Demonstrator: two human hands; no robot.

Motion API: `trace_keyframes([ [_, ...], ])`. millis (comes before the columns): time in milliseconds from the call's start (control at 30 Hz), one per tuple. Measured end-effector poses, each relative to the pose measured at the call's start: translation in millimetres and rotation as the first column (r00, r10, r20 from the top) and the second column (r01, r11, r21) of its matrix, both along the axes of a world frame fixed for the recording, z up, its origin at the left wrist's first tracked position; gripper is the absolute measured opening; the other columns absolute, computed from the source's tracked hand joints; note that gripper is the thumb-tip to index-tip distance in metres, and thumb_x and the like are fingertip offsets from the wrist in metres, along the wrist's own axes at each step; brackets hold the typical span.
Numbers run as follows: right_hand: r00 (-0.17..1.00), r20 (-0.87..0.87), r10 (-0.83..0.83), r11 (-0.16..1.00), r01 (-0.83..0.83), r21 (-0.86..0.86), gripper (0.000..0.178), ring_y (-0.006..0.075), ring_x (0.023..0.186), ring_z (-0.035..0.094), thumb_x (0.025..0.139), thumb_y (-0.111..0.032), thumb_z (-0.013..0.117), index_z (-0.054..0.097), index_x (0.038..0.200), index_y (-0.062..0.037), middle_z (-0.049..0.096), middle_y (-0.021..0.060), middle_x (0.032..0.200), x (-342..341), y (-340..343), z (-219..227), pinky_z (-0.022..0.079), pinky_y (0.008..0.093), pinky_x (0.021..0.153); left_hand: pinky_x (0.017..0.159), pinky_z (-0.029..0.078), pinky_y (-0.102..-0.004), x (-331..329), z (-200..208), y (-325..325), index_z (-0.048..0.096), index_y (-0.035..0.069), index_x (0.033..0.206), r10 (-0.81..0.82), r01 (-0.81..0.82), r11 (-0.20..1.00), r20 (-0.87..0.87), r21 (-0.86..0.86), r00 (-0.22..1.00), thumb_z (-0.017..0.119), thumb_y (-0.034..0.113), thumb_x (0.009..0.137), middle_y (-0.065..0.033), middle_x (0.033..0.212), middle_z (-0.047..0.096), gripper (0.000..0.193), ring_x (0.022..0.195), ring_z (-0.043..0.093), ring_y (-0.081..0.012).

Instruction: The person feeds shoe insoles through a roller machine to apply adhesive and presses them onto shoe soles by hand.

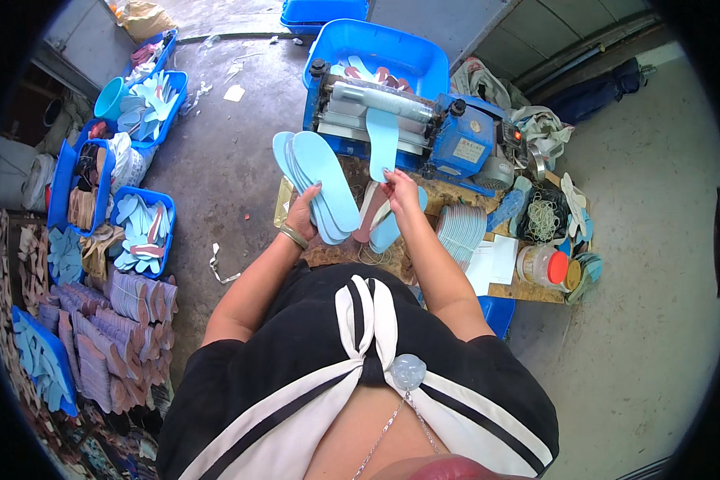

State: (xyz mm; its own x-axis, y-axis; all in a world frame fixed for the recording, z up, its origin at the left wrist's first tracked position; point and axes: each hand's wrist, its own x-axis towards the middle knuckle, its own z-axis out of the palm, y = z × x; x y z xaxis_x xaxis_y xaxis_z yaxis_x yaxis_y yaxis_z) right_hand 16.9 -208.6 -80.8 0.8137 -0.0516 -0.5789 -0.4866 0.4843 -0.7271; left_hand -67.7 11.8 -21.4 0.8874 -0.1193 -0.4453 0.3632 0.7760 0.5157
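Note:
A fanned stack of light blue insoles [328,180] is gripped at its lower left edge by my left hand [302,212]. My right hand [403,194] pinches the heel end of a single light blue insole [382,136]. The far end of that insole touches the metal rollers [384,102] of a blue roller machine [462,146]; whether it is between them I cannot tell. Below my hands, more blue insoles [386,233] and a brownish-pink one [368,214] lie on the wooden table, partly hidden.
Behind the rollers a blue tub [432,60] holds cut insoles. On the table [500,294] stand a row of stacked insoles [461,230], white paper [502,260], a red-lidded jar [542,266] and a basket of rubber bands [542,218]. Blue bins [166,232] and insole piles line the left floor.

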Motion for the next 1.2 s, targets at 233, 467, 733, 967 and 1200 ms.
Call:
trace_keyframes([
  [233,0.996,0.069,-0.053,0.987,0.042,0.154,0.021,0.0157,0.069,0.059,0.084,-0.016,0.058,0.056,0.098,-0.0017,0.06,0.008,0.087,30.9,1.0,5.7,0.051,0.0243,0.057,0.084,0.048,-0.0412,1.5,-2.8,-1.1,0.042,0.003,0.117,-0.062,0.063,0.99,0.017,-0.129,0.998,0.057,0.02,0.079,-0.0134,0.106,0.055,0.044,0.095,0.058,-0.0264],
  [467,0.842,-0.013,0.539,0.839,-0.535,0.095,0.035,0.0163,0.077,0.061,0.084,-0.021,0.057,0.05,0.112,-0.0003,0.06,0.0099,0.096,-51.4,12.4,33.7,0.051,0.026,0.063,0.078,0.05,-0.0362,2.8,-11.3,-5.5,0.043,0.001,0.114,-0.08,0.073,0.992,0.065,0.105,0.995,0.057,0.013,0.08,-0.0115,0.103,0.056,0.039,0.091,0.059,-0.0226],
  [733,0.829,-0.025,0.558,0.827,-0.559,-0.056,0.029,0.0101,0.07,0.06,0.081,-0.013,0.06,0.057,0.109,-0.004,0.063,0.0034,0.09,-82.1,0.4,39.8,0.048,0.0187,0.058,0.074,0.051,-0.0339,1.3,-21.2,-25.3,0.045,0.001,0.112,0.011,-0.031,0.928,0.057,0.371,0.998,0.058,0.012,0.08,-0.0087,0.096,0.057,0.036,0.084,0.06,-0.0198],
  [967,0.947,-0.011,0.321,0.943,-0.318,0.101,0.027,0.0098,0.074,0.06,0.082,-0.006,0.056,0.056,0.109,-0.0052,0.062,0.0028,0.09,-65.4,-18.2,22.0,0.051,0.0197,0.059,0.072,0.051,-0.0368,0.2,-15.7,-22.7,0.048,0.004,0.107,0.057,-0.03,0.955,-0.084,0.296,0.995,0.056,0.018,0.08,-0.0089,0.09,0.057,0.031,0.082,0.06,-0.0219],
  [1200,0.963,-0.007,0.27,0.953,-0.266,0.148,0.029,0.0102,0.076,0.059,0.081,-0.001,0.053,0.055,0.109,-0.005,0.061,0.0026,0.092,-46.2,-16.4,15.5,0.051,0.0206,0.061,0.07,0.051,-0.0376,-6.7,-12.0,-21.1,0.046,0.003,0.109,0.062,-0.048,0.981,-0.068,0.187,0.996,0.057,0.017,0.08,-0.0086,0.091,0.057,0.035,0.08,0.06,-0.0217],
])
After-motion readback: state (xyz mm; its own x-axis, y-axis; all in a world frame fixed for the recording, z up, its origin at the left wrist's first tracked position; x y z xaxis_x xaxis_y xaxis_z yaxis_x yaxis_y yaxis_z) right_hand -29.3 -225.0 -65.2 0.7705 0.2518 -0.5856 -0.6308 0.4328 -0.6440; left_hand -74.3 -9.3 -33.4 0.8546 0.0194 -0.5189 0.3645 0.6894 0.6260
